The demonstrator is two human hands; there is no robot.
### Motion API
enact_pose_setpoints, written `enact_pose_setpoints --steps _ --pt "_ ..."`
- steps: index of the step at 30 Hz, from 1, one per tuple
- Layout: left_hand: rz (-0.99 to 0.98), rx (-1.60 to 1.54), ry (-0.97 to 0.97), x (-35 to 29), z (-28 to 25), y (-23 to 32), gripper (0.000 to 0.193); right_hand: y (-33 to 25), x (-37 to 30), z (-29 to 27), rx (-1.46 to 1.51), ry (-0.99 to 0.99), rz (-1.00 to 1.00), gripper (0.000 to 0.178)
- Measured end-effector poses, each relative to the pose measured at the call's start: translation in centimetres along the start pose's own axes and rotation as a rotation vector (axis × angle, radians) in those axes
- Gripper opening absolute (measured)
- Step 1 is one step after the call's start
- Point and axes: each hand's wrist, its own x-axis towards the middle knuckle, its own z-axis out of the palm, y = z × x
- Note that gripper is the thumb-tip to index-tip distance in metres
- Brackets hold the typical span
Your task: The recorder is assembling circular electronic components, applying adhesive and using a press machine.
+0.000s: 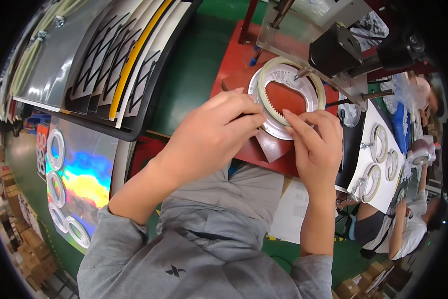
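Note:
A cream ring with inner teeth (269, 102) sits slightly askew over a white round ring-shaped part (311, 100) on the red plate of a bench fixture. My right hand (318, 138) pinches the near edge of the toothed ring between thumb and fingers. Beside it on the left, my left hand (218, 128) has thumb and fingers pressed together at the white part's left rim. Whatever lies between those fingertips is hidden.
Above the rings hang a clear plate (289, 42) and a black block (336, 50) of the fixture. A black tray of sheets (129, 130) stands left, near a shiny board with white rings (58, 193). More rings (378, 143) lie right, where a person (406, 226) works.

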Motion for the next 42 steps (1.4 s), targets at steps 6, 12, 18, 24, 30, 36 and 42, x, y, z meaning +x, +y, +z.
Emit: enact_pose_setpoints --steps 6,12,18,24,30,36,42 --pt "-0.020 0.012 0.019 -1.1 0.7 0.1 0.036 -1.8 -0.2 -0.4 -0.110 -0.039 0.041 0.031" --pt "-0.040 0.003 0.092 -1.9 1.0 -0.1 0.044 -2.3 -0.4 0.6 -0.083 0.036 0.052 0.031" --pt "-0.054 -0.033 0.181 -1.2 1.3 0.1 0.031 -2.8 -0.5 1.0 -0.104 0.034 0.084 0.030" --pt "-0.131 0.011 0.336 0.7 2.0 -0.3 0.013 -3.2 -0.3 1.0 -0.110 -0.007 0.104 0.025" --pt "-0.038 0.172 0.403 3.1 3.6 -1.7 0.020 -3.2 -0.2 1.2 -0.141 0.019 0.063 0.024" --pt "-0.239 -0.209 0.464 3.7 5.0 -1.3 0.014 -3.0 -0.2 0.4 -0.197 -0.081 0.057 0.030" --pt "-0.198 -0.216 0.504 3.7 5.1 -2.1 0.014 -2.5 -0.6 0.6 -0.176 -0.063 0.040 0.032"
